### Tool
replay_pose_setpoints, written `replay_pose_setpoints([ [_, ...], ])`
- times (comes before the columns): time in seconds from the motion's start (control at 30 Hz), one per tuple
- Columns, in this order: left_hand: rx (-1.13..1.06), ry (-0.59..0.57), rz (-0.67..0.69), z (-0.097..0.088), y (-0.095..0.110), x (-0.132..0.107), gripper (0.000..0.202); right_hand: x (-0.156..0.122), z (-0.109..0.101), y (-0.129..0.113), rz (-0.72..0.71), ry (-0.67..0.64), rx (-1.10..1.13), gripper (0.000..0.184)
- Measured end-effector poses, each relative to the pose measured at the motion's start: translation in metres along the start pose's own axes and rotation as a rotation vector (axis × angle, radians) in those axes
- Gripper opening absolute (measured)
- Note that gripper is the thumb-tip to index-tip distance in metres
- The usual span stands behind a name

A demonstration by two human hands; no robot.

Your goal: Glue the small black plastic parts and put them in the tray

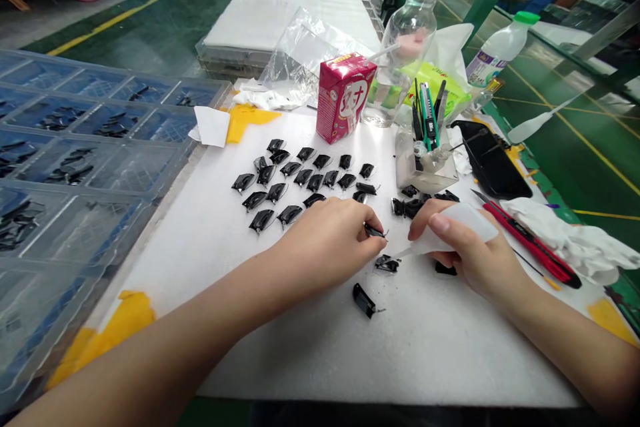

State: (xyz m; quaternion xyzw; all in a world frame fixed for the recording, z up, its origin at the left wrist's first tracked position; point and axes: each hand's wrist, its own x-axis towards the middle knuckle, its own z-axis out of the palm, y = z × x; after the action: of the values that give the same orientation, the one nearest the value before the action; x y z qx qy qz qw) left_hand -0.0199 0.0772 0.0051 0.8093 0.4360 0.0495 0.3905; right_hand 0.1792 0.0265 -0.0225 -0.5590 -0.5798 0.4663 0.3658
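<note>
Our left fingertips (pixel 367 243) pinch together on a small black part (pixel 375 231), while our right fingers (pixel 436 222) clamp a white wipe (pixel 465 221), its tip narrowed toward that part, likely for reaching tight spots. Around them, more black parts (pixel 290 180) lie spaced on a white sheet (pixel 400 353), apparently so each lifts singly. A blue tray (pixel 100 120) and red knife (pixel 530 243) sit to either side.

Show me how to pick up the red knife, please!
Hold the red utility knife by its back half, near the white cloth, coming from above on the side of the right hand. It lies flat and long, and its metal tip points away at the far end, so keep your fingers away from that tip.
</note>
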Motion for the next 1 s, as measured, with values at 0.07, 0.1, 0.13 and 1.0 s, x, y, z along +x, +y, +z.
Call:
replay_pose_setpoints([
  [0.07, -0.007, 0.000, -0.006, 0.000, 0.000, 0.000, 0.022, 0.000, -0.002, 0.000, 0.020, 0.022, 0.006, 0.040],
  [0.1, -0.010, -0.001, -0.010, -0.001, 0.000, 0.000, 0.022, 0.000, -0.003, -0.001, 0.030, 0.031, 0.009, 0.040],
  [0.13, -0.011, -0.003, -0.013, -0.001, 0.000, -0.001, 0.022, -0.001, -0.003, -0.001, 0.038, 0.040, 0.012, 0.041],
  [1.0, 0.034, -0.024, -0.020, -0.005, -0.001, -0.001, 0.023, 0.005, -0.024, -0.012, -0.081, 0.234, 0.167, 0.033],
])
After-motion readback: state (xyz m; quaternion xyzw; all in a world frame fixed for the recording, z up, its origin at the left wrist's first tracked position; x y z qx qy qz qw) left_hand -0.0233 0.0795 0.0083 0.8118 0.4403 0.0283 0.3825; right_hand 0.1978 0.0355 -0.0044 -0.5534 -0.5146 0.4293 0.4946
